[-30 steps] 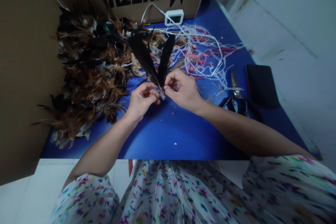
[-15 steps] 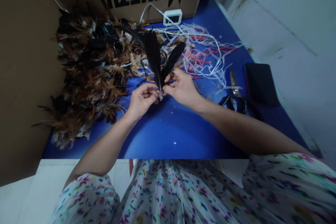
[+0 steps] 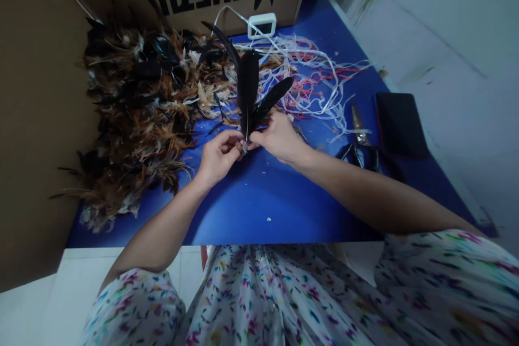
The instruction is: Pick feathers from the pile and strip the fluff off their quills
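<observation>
Black feathers (image 3: 248, 78): are looking smooth and mostly matt, a thin pale shine running along the shaft.
Feather pile (image 3: 138, 102): is appearing rough, dry and fluffy, with some dark plumes glinting greenish.
Table (image 3: 251, 200): is showing a smooth blue top with a soft, satin sheen.
Carton (image 3: 227, 5): is presenting matt brown cardboard.
Strands (image 3: 320, 73): are looking like thin plastic, faintly glossy.
White device (image 3: 261, 27): is appearing smooth and plastic.
Scissors (image 3: 360, 140): are showing dull, blotched metal blades; the dark handles are catching glossy highlights.
Garment (image 3: 267, 292): is looking like thin, soft printed cloth.
Wall (image 3: 446, 38): is showing a matt, scuffed, stained surface.
</observation>
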Tool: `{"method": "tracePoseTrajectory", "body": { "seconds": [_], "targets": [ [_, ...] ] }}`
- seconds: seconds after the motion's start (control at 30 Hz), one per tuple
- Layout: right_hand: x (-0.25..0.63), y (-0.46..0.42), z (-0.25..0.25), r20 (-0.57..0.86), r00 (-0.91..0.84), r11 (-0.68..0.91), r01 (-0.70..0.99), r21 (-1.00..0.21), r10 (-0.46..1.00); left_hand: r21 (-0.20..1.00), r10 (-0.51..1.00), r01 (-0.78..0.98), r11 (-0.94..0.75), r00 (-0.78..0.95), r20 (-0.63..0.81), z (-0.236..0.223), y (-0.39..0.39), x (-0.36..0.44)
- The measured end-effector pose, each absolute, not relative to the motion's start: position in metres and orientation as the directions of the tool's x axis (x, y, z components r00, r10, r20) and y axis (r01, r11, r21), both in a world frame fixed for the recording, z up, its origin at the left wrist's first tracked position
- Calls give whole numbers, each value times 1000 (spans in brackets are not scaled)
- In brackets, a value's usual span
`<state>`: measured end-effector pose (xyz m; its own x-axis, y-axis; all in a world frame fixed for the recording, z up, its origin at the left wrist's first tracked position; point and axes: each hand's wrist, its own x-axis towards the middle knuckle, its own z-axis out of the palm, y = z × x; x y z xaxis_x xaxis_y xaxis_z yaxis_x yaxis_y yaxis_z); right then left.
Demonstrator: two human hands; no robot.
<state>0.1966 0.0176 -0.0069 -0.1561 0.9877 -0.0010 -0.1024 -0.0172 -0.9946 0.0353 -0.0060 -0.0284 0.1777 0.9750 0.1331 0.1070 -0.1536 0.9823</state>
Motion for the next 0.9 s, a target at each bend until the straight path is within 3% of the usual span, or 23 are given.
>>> {"method": "tracePoseTrajectory", "body": {
  "seconds": [0.47, 0.67, 0.9],
  "targets": [
    [197, 20, -13, 126, -79, 124, -21, -992, 989, 822, 909, 389, -417, 162, 384, -26, -13, 37],
    [196, 18, -10, 81, -119, 71, -83, -994, 990, 871, 931, 332, -364, 144, 334, -26, -12, 37],
    [197, 16, -5, 44, -138, 35, -71, -997, 989, 973, 978, 114, -199, 84, 190, -28, -6, 35]
  ]
}}
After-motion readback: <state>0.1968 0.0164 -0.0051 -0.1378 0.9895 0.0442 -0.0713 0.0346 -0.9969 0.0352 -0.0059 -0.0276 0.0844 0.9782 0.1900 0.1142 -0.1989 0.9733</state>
